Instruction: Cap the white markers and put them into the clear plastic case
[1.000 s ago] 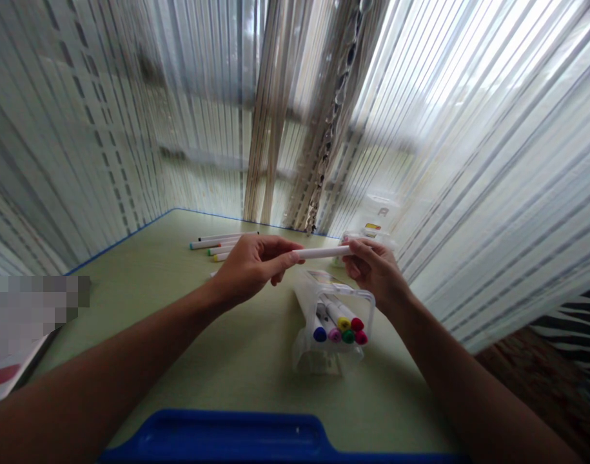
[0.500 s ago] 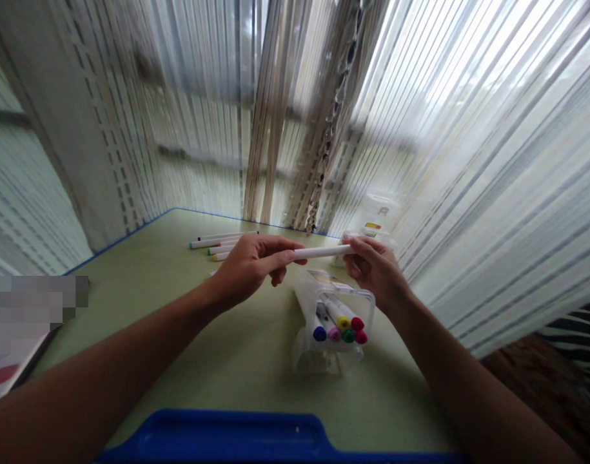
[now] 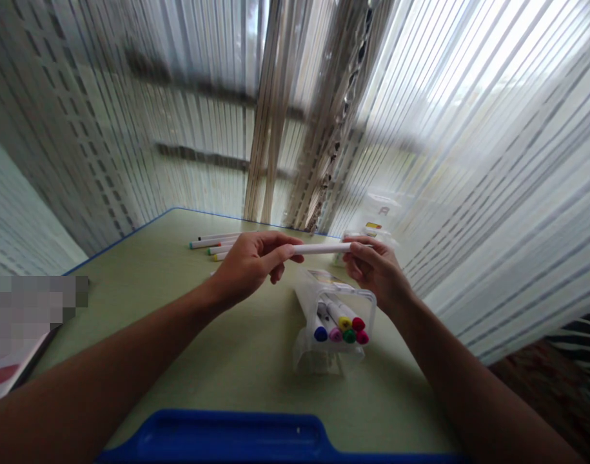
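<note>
A white marker pen (image 3: 322,248) is held level above the table between both hands. My left hand (image 3: 258,259) pinches its left end between thumb and fingers. At the other end, the fingertips of my right hand (image 3: 376,265) are closed on it; both tips of the pen are hidden by the fingers. Just below lies a clear plastic case (image 3: 304,298), its open end facing me, with several capped markers (image 3: 340,325) inside: blue, pink, yellow, green and red caps show. Several more white markers (image 3: 217,243) lie on the table beyond my left hand.
A second clear container (image 3: 372,225) stands behind my right hand. The green table (image 3: 144,361) has a blue rim with a moulded blue tray (image 3: 227,435) at the front. A partly blurred-out flat item (image 3: 14,374) is at the left edge. Sheer striped curtains (image 3: 202,116) hang behind.
Both hands keep hold of the marker, which sits a little more level than before. The case and the loose markers stay where they were; the view has shifted slightly.
</note>
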The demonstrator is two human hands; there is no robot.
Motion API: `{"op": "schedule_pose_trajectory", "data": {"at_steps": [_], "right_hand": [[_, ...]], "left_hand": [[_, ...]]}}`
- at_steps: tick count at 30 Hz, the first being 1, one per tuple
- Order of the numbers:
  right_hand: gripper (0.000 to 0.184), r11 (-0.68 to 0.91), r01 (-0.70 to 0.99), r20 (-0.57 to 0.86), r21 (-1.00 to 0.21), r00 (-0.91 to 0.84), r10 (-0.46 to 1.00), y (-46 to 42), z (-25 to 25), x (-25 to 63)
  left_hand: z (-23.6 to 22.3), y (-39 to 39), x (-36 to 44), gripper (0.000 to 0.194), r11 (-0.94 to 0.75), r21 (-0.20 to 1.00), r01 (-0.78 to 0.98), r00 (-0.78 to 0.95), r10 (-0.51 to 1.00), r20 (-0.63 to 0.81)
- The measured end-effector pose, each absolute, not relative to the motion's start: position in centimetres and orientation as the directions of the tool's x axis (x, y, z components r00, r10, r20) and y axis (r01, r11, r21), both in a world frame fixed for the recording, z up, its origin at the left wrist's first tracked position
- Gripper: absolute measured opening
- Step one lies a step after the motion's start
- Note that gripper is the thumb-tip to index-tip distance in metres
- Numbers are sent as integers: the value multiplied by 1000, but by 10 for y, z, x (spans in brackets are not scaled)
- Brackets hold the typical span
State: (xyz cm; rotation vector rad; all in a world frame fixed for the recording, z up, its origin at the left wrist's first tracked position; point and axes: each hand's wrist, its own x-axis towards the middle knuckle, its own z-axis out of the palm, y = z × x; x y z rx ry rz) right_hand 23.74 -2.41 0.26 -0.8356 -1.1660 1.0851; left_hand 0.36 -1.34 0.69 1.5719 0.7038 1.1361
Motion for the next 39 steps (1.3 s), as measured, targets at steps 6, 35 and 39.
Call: {"op": "schedule_pose_trajectory", "data": {"at_steps": [6,35,39], "right_hand": [[21,306,-198,308,-931,21,951,-24,0,238],[21,266,-139,278,-954,-74,958,-29,-1,235],[18,290,-171,304,-942,-61,951,-26,-4,238]], "left_hand": [[5,-13,5,28,-350,936,-49,376,861,342],[2,-11,3,33,-421,898,125,403,849,342],[3,-13,3,32,-382,917,111,400,862,311]]}}
